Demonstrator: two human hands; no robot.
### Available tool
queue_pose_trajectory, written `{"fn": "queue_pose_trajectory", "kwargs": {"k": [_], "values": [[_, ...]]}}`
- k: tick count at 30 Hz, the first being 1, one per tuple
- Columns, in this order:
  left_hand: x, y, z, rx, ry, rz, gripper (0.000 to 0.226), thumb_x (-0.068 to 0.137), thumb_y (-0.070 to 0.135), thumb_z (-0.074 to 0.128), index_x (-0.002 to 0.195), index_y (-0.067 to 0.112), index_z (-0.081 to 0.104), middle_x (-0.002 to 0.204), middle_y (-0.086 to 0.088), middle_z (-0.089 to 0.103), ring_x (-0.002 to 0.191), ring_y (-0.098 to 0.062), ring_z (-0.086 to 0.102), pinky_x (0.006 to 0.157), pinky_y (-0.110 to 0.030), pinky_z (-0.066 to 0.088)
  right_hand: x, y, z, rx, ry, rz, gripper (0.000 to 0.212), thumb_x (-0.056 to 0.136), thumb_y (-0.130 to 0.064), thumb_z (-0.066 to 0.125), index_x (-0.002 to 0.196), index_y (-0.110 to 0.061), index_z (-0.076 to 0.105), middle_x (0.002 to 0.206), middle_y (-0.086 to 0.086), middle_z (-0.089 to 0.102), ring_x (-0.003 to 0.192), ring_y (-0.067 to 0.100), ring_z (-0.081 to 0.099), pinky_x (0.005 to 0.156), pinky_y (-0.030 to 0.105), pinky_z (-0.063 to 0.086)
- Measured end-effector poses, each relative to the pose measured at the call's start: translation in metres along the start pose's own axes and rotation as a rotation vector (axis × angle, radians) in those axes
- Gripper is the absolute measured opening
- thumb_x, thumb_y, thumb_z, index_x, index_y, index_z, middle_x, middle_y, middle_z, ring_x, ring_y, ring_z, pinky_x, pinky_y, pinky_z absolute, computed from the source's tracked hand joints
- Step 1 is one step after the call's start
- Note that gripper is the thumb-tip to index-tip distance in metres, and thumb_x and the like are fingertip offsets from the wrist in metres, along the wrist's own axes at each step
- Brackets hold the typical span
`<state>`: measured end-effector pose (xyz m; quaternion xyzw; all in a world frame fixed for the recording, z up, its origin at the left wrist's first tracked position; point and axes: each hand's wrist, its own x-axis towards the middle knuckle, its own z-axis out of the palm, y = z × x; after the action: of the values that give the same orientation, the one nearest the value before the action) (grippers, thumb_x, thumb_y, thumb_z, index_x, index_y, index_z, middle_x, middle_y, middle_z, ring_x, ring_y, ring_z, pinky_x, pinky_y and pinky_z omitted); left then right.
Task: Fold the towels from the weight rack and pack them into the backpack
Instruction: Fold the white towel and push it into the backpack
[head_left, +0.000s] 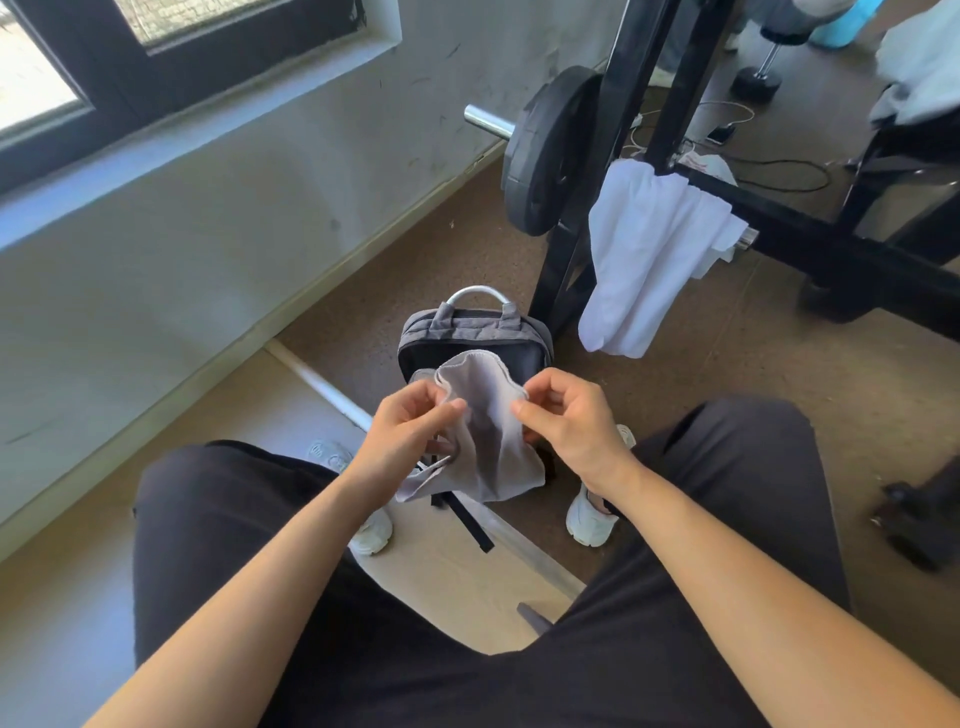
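Observation:
I sit with a small grey towel (485, 421) held up between my knees. My left hand (410, 426) pinches its upper left edge and my right hand (566, 421) pinches its upper right edge; the cloth hangs crumpled below. Behind the towel a grey backpack (470, 332) stands on the floor with its top handle up; the towel hides whether it is open. A white towel (649, 260) hangs over a chrome peg on the black weight rack (831, 244) to the right.
A black weight plate (545, 150) sits on a chrome bar of the rack. Another pale towel (924, 62) lies at the top right. Cables and a phone (722, 134) lie on the floor beyond. A wall with a window is on the left.

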<state>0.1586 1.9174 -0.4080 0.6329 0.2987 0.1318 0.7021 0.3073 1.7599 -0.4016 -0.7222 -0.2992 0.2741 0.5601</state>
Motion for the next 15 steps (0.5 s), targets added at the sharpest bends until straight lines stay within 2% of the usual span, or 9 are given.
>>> {"fn": "queue_pose_trajectory", "kwargs": {"k": [2,5,8,12,15], "values": [[-0.0016,0.0000,0.0073,0.017,-0.055,0.017,0.018,0.099,0.009,0.067,0.085,0.009,0.056,0.075,-0.007,0.058,0.069,-0.019,0.058,0.064,-0.024,0.055,-0.0020,-0.0024,0.0041,-0.021,-0.049,-0.034,0.008,0.090,-0.009,0.073,0.090,-0.003,0.068,0.078,0.011,0.068,0.073,0.022,0.065,0.069,0.034,0.057],[-0.0019,-0.0017,0.0129,0.023,-0.141,0.028,0.013,0.100,0.009,0.065,0.089,0.010,0.059,0.075,-0.001,0.061,0.071,-0.014,0.060,0.069,-0.024,0.054,-0.0035,-0.0025,0.0097,-0.027,-0.097,-0.062,0.009,0.091,-0.010,0.072,0.092,-0.002,0.068,0.082,0.014,0.069,0.079,0.031,0.066,0.073,0.041,0.057],[-0.0018,-0.0027,0.0131,0.013,-0.174,0.057,0.014,0.099,0.009,0.066,0.087,0.014,0.063,0.076,0.003,0.064,0.073,-0.013,0.059,0.070,-0.026,0.052,-0.0025,-0.0020,0.0112,-0.040,-0.148,-0.058,0.007,0.093,-0.009,0.070,0.096,-0.003,0.070,0.085,0.011,0.071,0.081,0.026,0.069,0.075,0.042,0.060],[-0.0020,-0.0032,0.0077,0.032,-0.176,0.088,0.012,0.095,0.014,0.073,0.085,0.020,0.068,0.082,-0.001,0.068,0.080,-0.016,0.063,0.074,-0.030,0.053,-0.0012,-0.0009,0.0081,-0.056,-0.147,-0.086,0.014,0.087,0.006,0.065,0.094,-0.002,0.075,0.100,0.007,0.069,0.086,0.015,0.069,0.076,0.029,0.059],[-0.0021,-0.0020,0.0072,0.048,-0.196,0.103,0.010,0.089,0.021,0.076,0.083,0.027,0.072,0.086,-0.004,0.072,0.086,-0.017,0.069,0.079,-0.033,0.054,-0.0012,-0.0031,0.0065,-0.188,-0.118,-0.198,0.015,0.081,0.004,0.073,0.093,-0.005,0.074,0.120,0.000,0.059,0.087,0.008,0.067,0.071,0.018,0.053]]}}
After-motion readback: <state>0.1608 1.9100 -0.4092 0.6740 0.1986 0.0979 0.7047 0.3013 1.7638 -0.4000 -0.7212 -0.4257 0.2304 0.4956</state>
